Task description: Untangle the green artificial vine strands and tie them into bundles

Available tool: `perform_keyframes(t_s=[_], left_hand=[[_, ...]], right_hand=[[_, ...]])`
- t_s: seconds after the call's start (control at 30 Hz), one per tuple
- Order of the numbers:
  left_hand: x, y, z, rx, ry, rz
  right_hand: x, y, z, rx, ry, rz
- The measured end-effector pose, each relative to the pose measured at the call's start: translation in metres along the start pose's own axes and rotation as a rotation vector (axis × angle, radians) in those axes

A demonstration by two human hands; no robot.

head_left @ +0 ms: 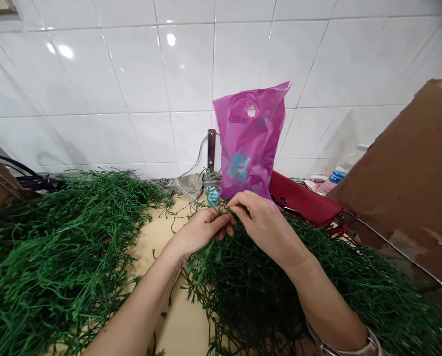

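Green plastic-looking stems lie in two big heaps, one heap (57, 257) at the left and another heap (258, 282) at the centre and right. My left hand (208, 225) is closed round a thin green stem at the upper edge of the right heap. Close beside it, my right hand (256, 212) pinches with thumb and forefinger at the same spot, on a thin green stem. The fingertips of both hands nearly meet. A small cup with blue and white contents (213, 196) stands just behind my left hand.
A purple plastic bag (250, 143) stands against the tiled wall (139, 64). Right of it are a red bag (302, 198), a bottle (341, 170), a large cardboard piece (402, 183) and a metal rod (395, 249). Beige tabletop (179, 316) shows between the heaps.
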State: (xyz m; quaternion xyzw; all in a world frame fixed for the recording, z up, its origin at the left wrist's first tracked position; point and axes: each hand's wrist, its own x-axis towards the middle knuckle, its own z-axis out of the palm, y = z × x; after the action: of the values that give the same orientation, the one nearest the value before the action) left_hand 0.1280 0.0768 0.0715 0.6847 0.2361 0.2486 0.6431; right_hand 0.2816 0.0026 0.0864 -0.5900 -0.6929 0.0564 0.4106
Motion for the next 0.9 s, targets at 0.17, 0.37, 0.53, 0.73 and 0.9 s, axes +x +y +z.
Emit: perform_keyframes(t_s=[0.17,0.37,0.53,0.73,0.9], left_hand=[[-0.010,0.010,0.000,-0.186,-0.130,0.037],[-0.023,0.021,0.020,-0.640,-0.193,0.135],[-0.014,0.023,0.015,-0.744,0.022,0.169],[-0.004,0.008,0.007,-0.523,0.231,0.165],[-0.005,0.004,0.011,-0.496,0.250,0.214]], right_hand=[[-0.004,-0.015,-0.027,0.260,-0.346,0.004],[-0.010,-0.008,-0.010,1.004,-0.345,-0.001],[-0.005,0.002,-0.012,0.863,-0.301,0.104],[-0.009,0.000,-0.051,0.003,-0.309,0.062],[-0.005,-0.024,-0.032,0.133,-0.045,0.117]])
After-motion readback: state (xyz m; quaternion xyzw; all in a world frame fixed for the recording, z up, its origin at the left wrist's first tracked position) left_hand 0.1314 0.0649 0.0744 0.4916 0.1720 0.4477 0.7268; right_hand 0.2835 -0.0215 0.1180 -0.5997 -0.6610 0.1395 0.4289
